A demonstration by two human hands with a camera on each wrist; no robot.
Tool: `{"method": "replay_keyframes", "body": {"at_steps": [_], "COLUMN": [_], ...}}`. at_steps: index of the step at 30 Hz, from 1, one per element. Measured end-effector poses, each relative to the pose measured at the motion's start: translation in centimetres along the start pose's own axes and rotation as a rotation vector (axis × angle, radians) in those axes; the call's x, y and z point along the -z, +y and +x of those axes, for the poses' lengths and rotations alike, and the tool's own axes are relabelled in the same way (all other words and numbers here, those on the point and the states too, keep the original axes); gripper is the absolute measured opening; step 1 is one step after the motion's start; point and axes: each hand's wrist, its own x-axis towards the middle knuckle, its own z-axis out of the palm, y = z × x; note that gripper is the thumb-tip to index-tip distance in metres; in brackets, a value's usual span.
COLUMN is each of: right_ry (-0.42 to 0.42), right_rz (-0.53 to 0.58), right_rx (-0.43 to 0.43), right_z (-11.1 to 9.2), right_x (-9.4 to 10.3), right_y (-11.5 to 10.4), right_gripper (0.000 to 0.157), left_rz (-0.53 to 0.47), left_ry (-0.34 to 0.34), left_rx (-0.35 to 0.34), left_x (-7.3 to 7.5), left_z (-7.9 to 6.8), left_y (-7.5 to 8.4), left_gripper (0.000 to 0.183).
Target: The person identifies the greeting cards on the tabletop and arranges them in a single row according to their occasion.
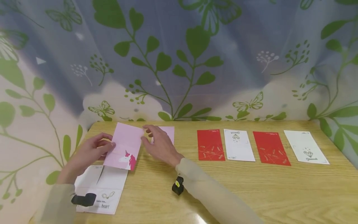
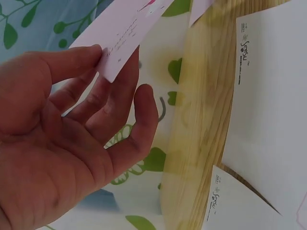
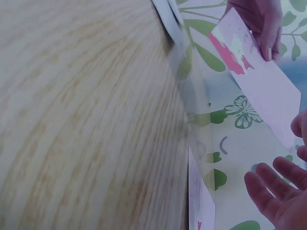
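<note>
1. Over the left side of the wooden table [image 1: 156,193], a left hand [image 1: 89,152] is holding up a pink unicorn card [image 1: 124,143].
2. The left thumb is pressing on the front of the card near its edge, and fingers are pinching from behind. The little finger is sticking out, away from the card.
3. The right hand [image 1: 162,145] is reaching close to the card's other side. Its fingers are bending a little and standing apart; I cannot tell if they are touching the card.
4. Another pink card [image 1: 169,132] is lying on the table, partly hiding behind the right hand.
5. Below the unicorn card, white papers [image 1: 114,180] are lying on the table. They are showing small wings and the word "heart".
6. Off to the right, four more cards are lying in a row: a red card [image 1: 211,144], a white diamond card [image 1: 239,146], a second red card [image 1: 271,147] and a second white diamond card [image 1: 306,146].
7. Behind the table, a curtain [image 1: 167,18] is hanging, showing green leaves and butterflies.
</note>
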Motion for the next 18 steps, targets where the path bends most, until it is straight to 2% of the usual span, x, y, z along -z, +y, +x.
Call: {"method": "replay_keyframes", "body": {"at_steps": [5,10,15,18], "right_ry": [0.034,0.065,0.026,0.003], "right_rz": [0.139,0.184,0.333,0.402], "right_rx": [-0.003,-0.002,-0.065,-0.101], "right_z": [-0.2,-0.4,-0.7,-1.1], "right_x": [0.4,0.8,1.1,1.3], "right_y": [0.0,-0.1,-0.4,-0.6], "right_gripper": [0.038,0.024,0.020,0.019], "left_rz": [-0.083,-0.094,-0.064,-0.072], "left_ry": [-0.064,-0.097,-0.113,-0.097], "left_rx": [-0.031,-0.057,-0.073,-0.094], "left_x": [-0.5,-1.2,-1.8,-1.8], "left_z": [-0.5,-0.9,-1.2,-1.4], "left_y": [0.5,1.0,1.4,1.6], "left_gripper": [0.039,0.040,0.046,0.053]}}
